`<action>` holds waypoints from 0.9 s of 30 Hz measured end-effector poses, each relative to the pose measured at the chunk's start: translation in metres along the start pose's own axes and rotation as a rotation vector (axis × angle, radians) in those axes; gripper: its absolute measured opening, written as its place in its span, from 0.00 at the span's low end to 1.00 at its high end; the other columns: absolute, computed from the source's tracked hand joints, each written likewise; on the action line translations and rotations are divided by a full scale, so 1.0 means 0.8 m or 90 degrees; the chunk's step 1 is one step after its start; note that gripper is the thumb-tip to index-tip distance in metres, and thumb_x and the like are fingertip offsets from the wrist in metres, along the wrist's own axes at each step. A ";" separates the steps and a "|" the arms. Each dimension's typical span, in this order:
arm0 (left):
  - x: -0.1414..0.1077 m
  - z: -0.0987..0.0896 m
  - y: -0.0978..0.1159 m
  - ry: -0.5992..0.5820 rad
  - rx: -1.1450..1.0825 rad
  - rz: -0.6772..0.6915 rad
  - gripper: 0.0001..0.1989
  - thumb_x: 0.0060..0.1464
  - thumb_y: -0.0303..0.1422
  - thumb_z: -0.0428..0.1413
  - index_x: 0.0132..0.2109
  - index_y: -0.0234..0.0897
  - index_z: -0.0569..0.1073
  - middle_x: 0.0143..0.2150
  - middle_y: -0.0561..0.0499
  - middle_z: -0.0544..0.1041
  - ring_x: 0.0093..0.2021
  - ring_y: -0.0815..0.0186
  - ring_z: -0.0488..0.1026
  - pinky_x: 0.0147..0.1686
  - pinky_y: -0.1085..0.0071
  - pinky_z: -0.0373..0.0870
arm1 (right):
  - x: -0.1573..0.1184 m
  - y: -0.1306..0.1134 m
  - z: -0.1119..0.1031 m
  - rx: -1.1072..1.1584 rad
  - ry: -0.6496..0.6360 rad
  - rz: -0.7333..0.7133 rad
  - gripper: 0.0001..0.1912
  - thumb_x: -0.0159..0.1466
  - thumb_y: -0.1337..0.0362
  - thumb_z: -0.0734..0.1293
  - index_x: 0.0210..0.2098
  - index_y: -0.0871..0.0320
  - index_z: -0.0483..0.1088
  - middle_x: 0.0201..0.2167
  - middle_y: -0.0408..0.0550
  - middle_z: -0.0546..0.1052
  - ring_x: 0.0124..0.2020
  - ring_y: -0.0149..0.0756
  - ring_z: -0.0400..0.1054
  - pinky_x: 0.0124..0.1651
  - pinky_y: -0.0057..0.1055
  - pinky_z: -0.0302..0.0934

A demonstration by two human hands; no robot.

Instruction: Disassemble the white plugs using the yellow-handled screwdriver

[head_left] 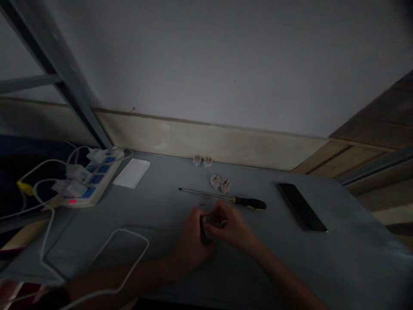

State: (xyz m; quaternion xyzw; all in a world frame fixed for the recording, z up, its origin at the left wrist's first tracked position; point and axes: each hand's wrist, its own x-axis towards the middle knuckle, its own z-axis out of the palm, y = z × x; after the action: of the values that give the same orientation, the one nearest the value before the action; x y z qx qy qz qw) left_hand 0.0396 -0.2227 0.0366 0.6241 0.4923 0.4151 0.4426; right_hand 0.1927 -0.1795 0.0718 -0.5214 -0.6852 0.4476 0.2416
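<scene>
My left hand is closed around a small dark rounded piece near the front middle of the table. My right hand meets it from the right, thumb and fingers pinched on a small light part at the dark piece. Fingers cover most of both, so the exact kind is unclear. Just beyond the hands lies a screwdriver with a black and yellow handle, its shaft pointing left. Behind it rest two pale round pieces with metal prongs, and a similar pair sits near the wall.
A power strip with several white plugs and a red light stands at the left. White cables loop over the left forearm and table. A folded white paper lies beside the strip, and a dark phone at the right.
</scene>
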 end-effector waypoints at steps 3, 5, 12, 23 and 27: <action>0.000 0.000 0.004 0.014 -0.009 -0.022 0.23 0.39 0.19 0.57 0.43 0.40 0.62 0.39 0.52 0.72 0.39 0.59 0.73 0.37 0.67 0.67 | 0.002 0.003 0.002 0.023 -0.019 -0.005 0.16 0.49 0.60 0.73 0.30 0.58 0.63 0.25 0.42 0.72 0.27 0.29 0.67 0.29 0.25 0.58; -0.001 0.001 0.006 0.023 -0.004 -0.014 0.23 0.39 0.19 0.57 0.43 0.40 0.62 0.38 0.52 0.72 0.39 0.60 0.73 0.36 0.67 0.67 | 0.001 0.007 0.002 0.041 -0.028 -0.003 0.14 0.49 0.61 0.72 0.30 0.58 0.63 0.25 0.42 0.72 0.27 0.29 0.67 0.28 0.25 0.59; 0.001 0.008 0.002 -0.015 -0.013 -0.039 0.21 0.42 0.26 0.62 0.42 0.40 0.62 0.37 0.50 0.74 0.35 0.60 0.73 0.31 0.69 0.66 | 0.000 0.029 -0.005 0.153 -0.072 0.037 0.12 0.51 0.62 0.70 0.30 0.58 0.63 0.26 0.42 0.72 0.28 0.31 0.69 0.30 0.27 0.62; 0.009 -0.005 0.016 -0.056 0.205 -0.017 0.26 0.36 0.27 0.65 0.45 0.38 0.66 0.45 0.45 0.72 0.46 0.51 0.69 0.45 0.57 0.65 | 0.012 0.033 -0.040 0.434 -0.068 0.150 0.25 0.54 0.45 0.72 0.40 0.59 0.72 0.30 0.46 0.74 0.25 0.29 0.67 0.24 0.25 0.60; 0.004 0.001 0.004 -0.191 0.341 0.081 0.33 0.33 0.43 0.71 0.47 0.40 0.70 0.49 0.44 0.73 0.49 0.46 0.67 0.50 0.49 0.61 | 0.009 0.035 -0.034 0.459 -0.029 0.135 0.27 0.56 0.45 0.72 0.46 0.58 0.73 0.40 0.52 0.77 0.35 0.34 0.71 0.32 0.26 0.62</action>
State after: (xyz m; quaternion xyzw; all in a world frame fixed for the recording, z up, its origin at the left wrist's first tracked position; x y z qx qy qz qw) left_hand 0.0418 -0.2198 0.0399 0.8024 0.4732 0.2007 0.3032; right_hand 0.2262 -0.1610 0.0598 -0.4609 -0.4308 0.6942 0.3465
